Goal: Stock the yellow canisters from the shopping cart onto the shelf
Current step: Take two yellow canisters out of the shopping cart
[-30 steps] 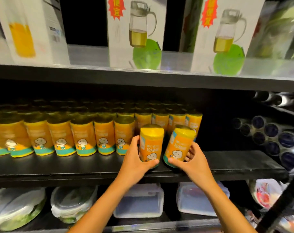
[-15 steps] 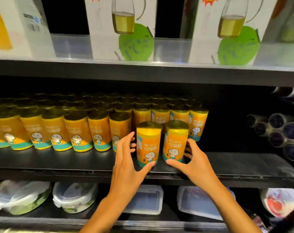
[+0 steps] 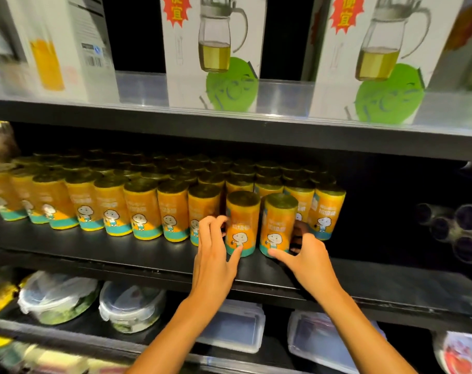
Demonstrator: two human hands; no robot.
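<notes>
**A:** What is the biggest thing here?

**B:** A black shelf [image 3: 100, 255]. It has rows and rows of yellow canisters [image 3: 145, 211] on it, all standing up.

**A:** What is above it?

**B:** Tall white boxes [image 3: 213, 52] with a glass jug drawn on them. They stand on the next shelf up.

**A:** And below?

**B:** Round food tubs [image 3: 131, 306] and flat clear tubs [image 3: 234, 323]. On the far right lie dark tubes [image 3: 455, 228], ends facing out.

**A:** Where are the two front canisters?

**B:** They stand side by side near the front edge of the shelf, just ahead of the right end of the rows. The left front canister [image 3: 242, 224] and the right front canister [image 3: 278, 225] are very close, maybe touching.

**A:** Where are the hands?

**B:** One on each side of the pair. The left hand [image 3: 216, 255] has its thumb on the bottom of the left front canister. Its fingers bend round the left side, but I cannot tell if they hold it tight.

**A:** And the other?

**B:** The right hand [image 3: 307, 259] wraps the right front canister, thumb at the front bottom, fingers round the right side.
</notes>
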